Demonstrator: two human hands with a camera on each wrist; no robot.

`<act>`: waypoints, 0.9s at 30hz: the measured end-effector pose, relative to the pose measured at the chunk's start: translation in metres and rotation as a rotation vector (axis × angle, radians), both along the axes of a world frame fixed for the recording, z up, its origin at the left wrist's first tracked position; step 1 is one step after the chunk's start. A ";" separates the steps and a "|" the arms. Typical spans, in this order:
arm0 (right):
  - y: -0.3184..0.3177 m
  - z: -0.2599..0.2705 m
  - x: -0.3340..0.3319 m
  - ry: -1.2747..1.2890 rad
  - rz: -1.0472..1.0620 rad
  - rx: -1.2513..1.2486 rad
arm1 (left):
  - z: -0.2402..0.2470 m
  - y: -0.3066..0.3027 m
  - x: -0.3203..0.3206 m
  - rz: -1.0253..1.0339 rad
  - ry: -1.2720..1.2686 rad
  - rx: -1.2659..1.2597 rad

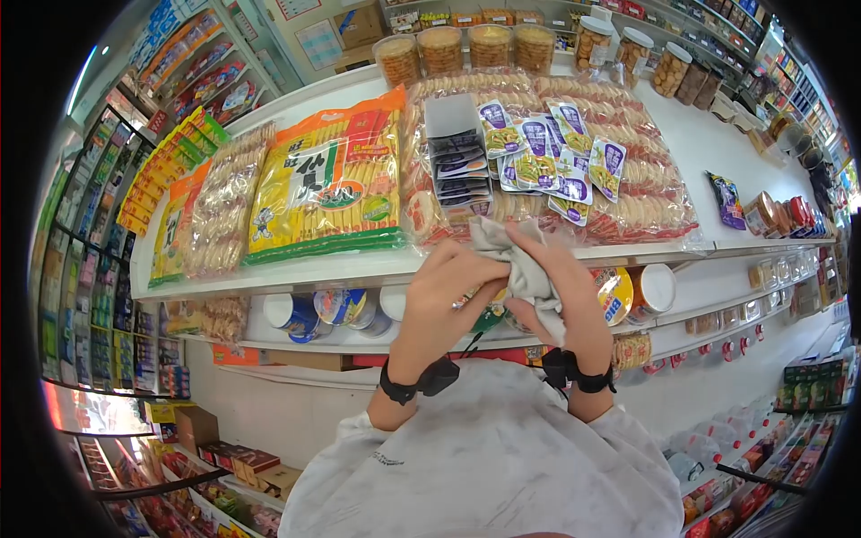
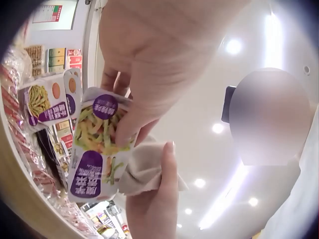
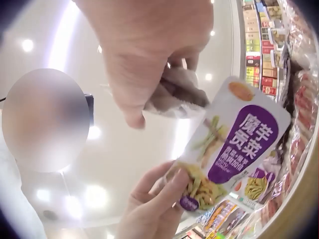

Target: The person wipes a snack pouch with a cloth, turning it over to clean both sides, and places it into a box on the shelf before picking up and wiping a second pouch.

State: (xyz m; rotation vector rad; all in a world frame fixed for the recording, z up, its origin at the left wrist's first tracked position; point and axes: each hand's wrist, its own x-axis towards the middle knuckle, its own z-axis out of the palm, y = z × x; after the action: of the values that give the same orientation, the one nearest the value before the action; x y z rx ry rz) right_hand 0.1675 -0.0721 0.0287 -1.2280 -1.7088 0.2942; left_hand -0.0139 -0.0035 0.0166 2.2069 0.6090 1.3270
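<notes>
My left hand (image 1: 448,300) pinches a white snack packet (image 2: 102,149) with a purple label and a picture of vegetable strips, thumb across its printed face. The packet is mostly hidden behind the hand in the head view. My right hand (image 1: 574,296) grips a crumpled light grey cloth (image 1: 525,269), close beside the packet. Both hands are raised together over the counter's front edge. Just beyond them, a pile of similar purple-labelled packets (image 1: 538,161) lies on bagged round crackers (image 1: 628,125). A narrow display box (image 1: 453,117) holds several more packets standing in a row.
Large yellow snack bags (image 1: 332,179) lie left on the white counter (image 1: 717,170). Clear tubs (image 1: 439,52) and lidded jars (image 1: 592,43) line the back. A purple pouch (image 1: 726,202) lies right. Cup tubs (image 1: 653,291) stand on the shelf below the hands.
</notes>
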 end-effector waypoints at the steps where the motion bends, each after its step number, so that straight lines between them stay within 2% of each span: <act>1: 0.001 0.001 -0.004 0.025 0.056 -0.083 | 0.000 -0.006 0.002 0.019 -0.093 -0.108; 2: 0.003 -0.004 -0.001 0.076 0.102 -0.104 | 0.000 -0.008 0.003 0.042 -0.190 -0.215; 4: 0.009 -0.019 0.004 0.174 0.200 -0.148 | -0.007 -0.001 -0.005 0.047 -0.240 -0.206; 8: 0.009 -0.028 0.002 0.085 0.162 -0.069 | -0.011 0.000 -0.007 0.094 -0.273 -0.226; 11: 0.010 -0.031 0.001 0.099 0.128 -0.076 | 0.007 -0.007 0.003 0.153 -0.375 -0.427; 14: 0.008 -0.035 0.006 0.144 0.055 -0.128 | 0.000 0.000 -0.005 -0.062 -0.416 -0.749; 16: 0.008 -0.034 0.006 0.209 -0.013 -0.156 | -0.011 0.001 -0.007 -0.106 -0.369 -0.727; 17: 0.009 -0.033 0.005 0.274 0.035 -0.103 | -0.013 0.001 -0.008 -0.127 -0.345 -0.715; 19: 0.012 -0.034 0.004 0.404 0.131 0.001 | -0.013 0.002 -0.004 -0.022 -0.404 -0.650; 21: 0.007 -0.045 0.004 0.826 0.290 -0.156 | -0.013 0.003 -0.002 0.076 -0.481 -0.619; 23: 0.005 -0.048 0.003 1.016 0.333 -0.240 | -0.014 0.005 -0.003 0.162 -0.570 -0.615; 25: 0.005 -0.033 -0.005 0.972 0.258 -0.255 | -0.013 0.004 -0.003 0.169 -0.578 -0.638; 27: 0.005 -0.027 -0.004 0.753 0.229 -0.266 | -0.014 0.003 -0.004 0.190 -0.572 -0.642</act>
State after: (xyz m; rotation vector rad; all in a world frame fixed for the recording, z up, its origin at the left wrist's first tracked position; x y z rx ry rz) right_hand 0.1638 -0.0675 0.0012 -0.9241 -1.1604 1.0105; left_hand -0.0175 -0.0009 0.0028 1.2149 0.8726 1.4983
